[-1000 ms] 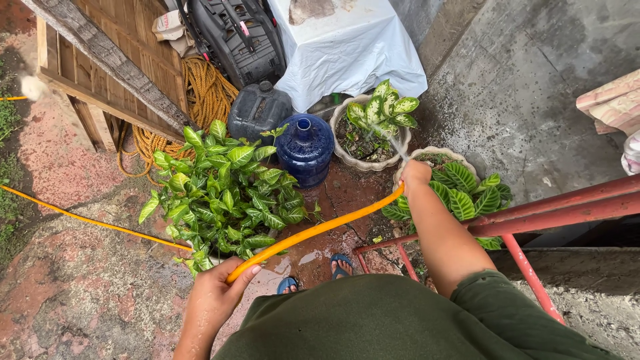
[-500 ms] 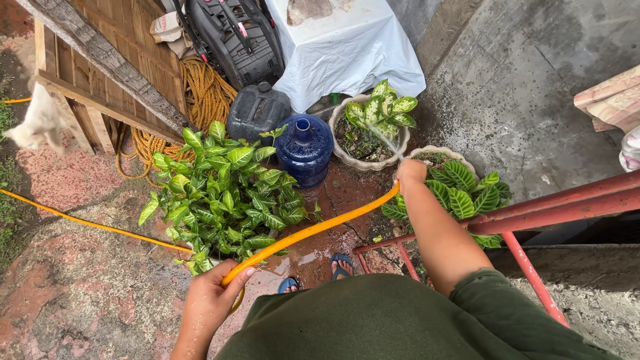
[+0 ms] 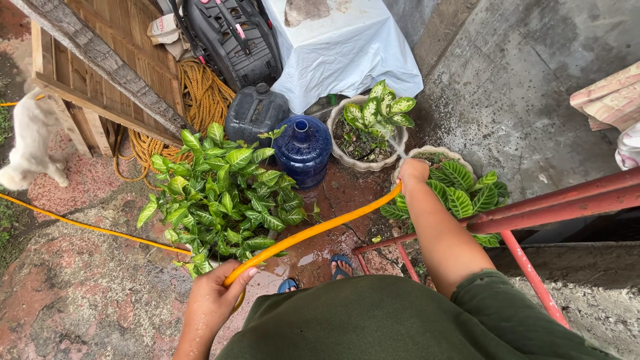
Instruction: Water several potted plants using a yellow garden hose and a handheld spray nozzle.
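A person's left hand [image 3: 217, 300] curls its fingers around an orange hose [image 3: 313, 232], which rises ahead to the right hand [image 3: 412, 172], fingers clamped on its far end above a striped-leaf potted plant [image 3: 460, 193]. Wet paving lies open between the two grips; a red metal rail [image 3: 553, 200] hems in the right forearm. The nozzle is hidden under the fingers. Beyond the fingertips stand a leafy green shrub [image 3: 223, 193], a blue water bottle [image 3: 303, 150], a dark jerrycan [image 3: 255, 112] and a white-draped table [image 3: 340, 47], cut off at the frame's top
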